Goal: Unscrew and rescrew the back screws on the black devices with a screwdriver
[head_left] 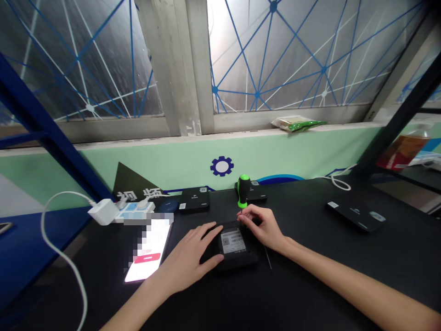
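Note:
A black box-shaped device [253,261] with a white printed label [234,241] lies on the black desk in front of me. My left hand [195,253] rests against its left side, fingers stretched out and apart, with the thumb over the near left part. A screwdriver [243,188] with a black and bright green handle stands nearly upright at the device's far right corner. Low on its shaft, my right hand [262,224] pinches it between thumb and fingers; the tip is hidden. A thin metal rod [268,257] lies just right of the device.
Similar black boxes [195,200] lie along the wall, and another box [356,216] is at the right. A lit phone [149,250] lies left of my left hand. Behind it are a power strip [134,211] and white charger [103,211] with a cable.

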The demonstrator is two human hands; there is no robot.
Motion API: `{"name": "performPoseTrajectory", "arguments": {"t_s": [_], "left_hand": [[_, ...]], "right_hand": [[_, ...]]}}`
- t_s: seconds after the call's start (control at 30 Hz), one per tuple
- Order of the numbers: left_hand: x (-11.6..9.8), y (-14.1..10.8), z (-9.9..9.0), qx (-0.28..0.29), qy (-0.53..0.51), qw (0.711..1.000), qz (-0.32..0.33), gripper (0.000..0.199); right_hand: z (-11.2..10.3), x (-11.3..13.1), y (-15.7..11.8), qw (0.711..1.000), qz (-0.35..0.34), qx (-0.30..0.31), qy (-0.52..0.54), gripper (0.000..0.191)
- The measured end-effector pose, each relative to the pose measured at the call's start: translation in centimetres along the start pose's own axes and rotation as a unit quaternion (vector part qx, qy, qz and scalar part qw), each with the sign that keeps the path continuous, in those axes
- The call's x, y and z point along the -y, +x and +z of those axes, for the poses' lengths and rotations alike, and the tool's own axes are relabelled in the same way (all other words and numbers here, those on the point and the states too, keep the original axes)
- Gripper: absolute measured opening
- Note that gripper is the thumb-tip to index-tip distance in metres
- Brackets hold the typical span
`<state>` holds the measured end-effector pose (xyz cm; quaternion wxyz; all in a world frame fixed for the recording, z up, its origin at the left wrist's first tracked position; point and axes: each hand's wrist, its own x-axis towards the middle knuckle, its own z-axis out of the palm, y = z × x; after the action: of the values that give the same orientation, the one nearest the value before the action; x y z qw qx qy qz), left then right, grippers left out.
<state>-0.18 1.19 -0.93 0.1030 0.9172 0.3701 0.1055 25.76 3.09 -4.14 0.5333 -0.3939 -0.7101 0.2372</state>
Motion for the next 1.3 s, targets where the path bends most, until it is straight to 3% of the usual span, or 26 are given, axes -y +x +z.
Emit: {"name": "performPoseTrajectory", "arguments": {"t_s": [0.33,0.6,1.03,1.3], "left_hand": [[0.10,-0.04,0.03,0.010,0.002,1.000,-0.003,0.057],[0.10,0.02,0.05,0.019,0.004,1.000,-0.007,0.057],[0.16,0.06,0.07,0.018,0.007,1.000,-0.007,0.056],[-0.07,0.13,-0.38,0.012,0.025,0.999,0.016,0.047]], "right_hand": [[0.31,-0.02,0.20,0.999,0.033,-0.018,0.018,0.020],[0.40,0.35,0.11,0.998,0.023,-0.036,0.054,0.017],[0.22,0.29,0.12,0.999,0.017,0.014,0.026,0.017],[0.09,0.28,0.05,0.996,0.005,-0.052,0.067,0.014]]}}
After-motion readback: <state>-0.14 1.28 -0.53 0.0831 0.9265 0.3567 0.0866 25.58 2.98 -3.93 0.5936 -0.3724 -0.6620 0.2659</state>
